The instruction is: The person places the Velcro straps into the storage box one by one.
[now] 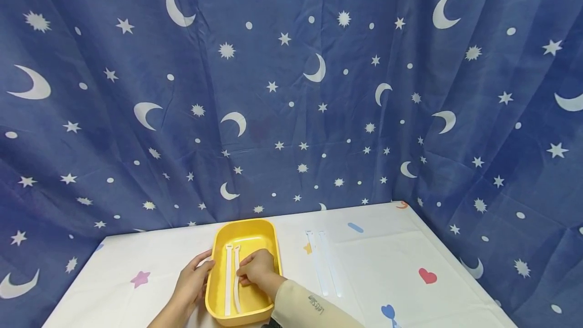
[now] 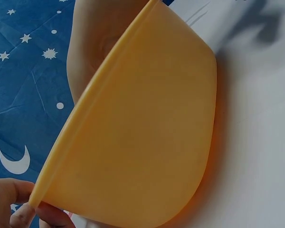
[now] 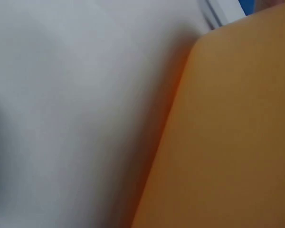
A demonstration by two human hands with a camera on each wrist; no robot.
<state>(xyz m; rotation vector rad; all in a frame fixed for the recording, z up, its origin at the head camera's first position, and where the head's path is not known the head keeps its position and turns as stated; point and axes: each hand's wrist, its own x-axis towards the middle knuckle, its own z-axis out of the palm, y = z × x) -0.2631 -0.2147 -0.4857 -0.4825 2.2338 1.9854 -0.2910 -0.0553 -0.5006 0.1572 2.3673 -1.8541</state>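
A yellow plastic tray (image 1: 243,320) with rounded corners stands on the table. My left hand (image 1: 193,280) grips its left rim; in the left wrist view the fingers (image 2: 21,190) pinch the rim of the yellow tray (image 2: 133,123). Inside lie two long white straps with slotted ends, side by side: a left strap (image 1: 228,280) and a right strap (image 1: 236,295). My right hand (image 1: 260,270) reaches into the tray and pinches the right strap near its middle. The right wrist view mostly shows the tray's outer wall (image 3: 232,123), which hides most of that hand.
Two pale strips, a left one (image 1: 317,262) and a right one (image 1: 331,264), lie on the table right of the tray. The white tablecloth (image 1: 378,257) carries printed hearts and stars. A blue moon-and-star curtain (image 1: 273,115) hangs behind the table and along its sides.
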